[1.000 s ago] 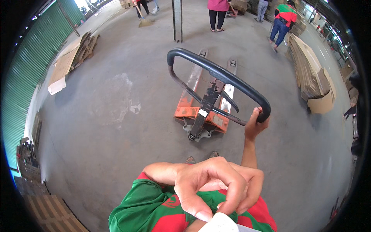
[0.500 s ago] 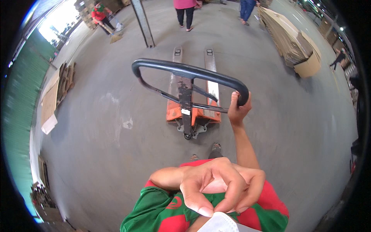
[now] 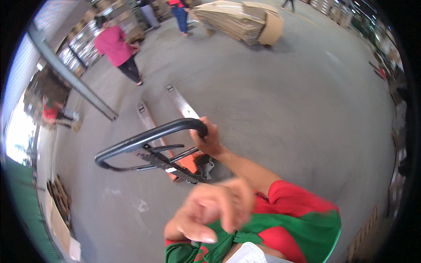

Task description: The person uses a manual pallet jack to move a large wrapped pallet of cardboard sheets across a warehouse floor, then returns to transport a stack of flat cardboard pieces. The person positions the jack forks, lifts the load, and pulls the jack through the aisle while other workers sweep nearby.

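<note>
My right hand (image 3: 208, 138) is wrapped round the right end of the black loop handle (image 3: 147, 139) of a pallet jack. The jack's orange body (image 3: 189, 163) stands low behind the handle, its two forks (image 3: 182, 101) pointing away to the far left with no load on them. In front of my chest my left hand (image 3: 215, 208) is raised, somewhat blurred, fingers curled but apart from the thumb, and nothing shows between them. A white face mask (image 3: 248, 254) lies just below it at the lower edge, apart from the fingers.
A metal post (image 3: 81, 85) rises left of the forks. A person in a pink top (image 3: 115, 46) walks beyond it; another sweeps at far left. Flattened cardboard (image 3: 241, 22) is stacked at the back. A wooden pallet with board (image 3: 59, 208) leans near the green wall.
The view has swung right, so the jack and people appear further left. My left hand has let go of the mask's edge. The right hand keeps its grip on the handle, which is turned.
</note>
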A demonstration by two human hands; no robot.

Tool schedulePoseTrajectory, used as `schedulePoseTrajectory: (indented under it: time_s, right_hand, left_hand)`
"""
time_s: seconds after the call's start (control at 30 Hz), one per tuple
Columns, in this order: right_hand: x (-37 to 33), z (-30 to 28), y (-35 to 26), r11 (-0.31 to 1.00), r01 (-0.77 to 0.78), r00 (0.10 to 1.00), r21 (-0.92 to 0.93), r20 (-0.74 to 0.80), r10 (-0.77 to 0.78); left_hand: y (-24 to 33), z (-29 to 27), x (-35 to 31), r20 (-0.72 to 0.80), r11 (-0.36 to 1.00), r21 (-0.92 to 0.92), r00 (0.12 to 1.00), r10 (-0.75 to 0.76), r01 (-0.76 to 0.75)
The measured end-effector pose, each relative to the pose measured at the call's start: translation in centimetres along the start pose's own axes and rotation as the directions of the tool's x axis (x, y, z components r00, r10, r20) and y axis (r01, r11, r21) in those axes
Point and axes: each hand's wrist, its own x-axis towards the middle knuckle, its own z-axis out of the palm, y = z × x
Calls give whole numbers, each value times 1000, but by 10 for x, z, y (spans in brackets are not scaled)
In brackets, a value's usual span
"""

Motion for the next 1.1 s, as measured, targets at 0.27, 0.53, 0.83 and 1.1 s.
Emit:
schedulePoseTrajectory:
  time_s: [0.27,0.53,0.83,1.1]
  right_hand:
    - [-2,-5,1,998,-64,997,20,40,63]
    - [0,2,6,996,-78,997,33,20,77]
    - [15,-37,-38,995,-72,997,74,25,70]
    - [-30,-141,-78,980,-170,979,107,136,155]
  left_hand:
    - [162,-78,-47,-277,-186,861,745,607,473]
    - [279,-190,-145,-960,648,259,120,251,716]
    - [216,-72,-153,-880,517,472,415,230,714]
    - [41,73,-190,-919,488,353,394,21,798]
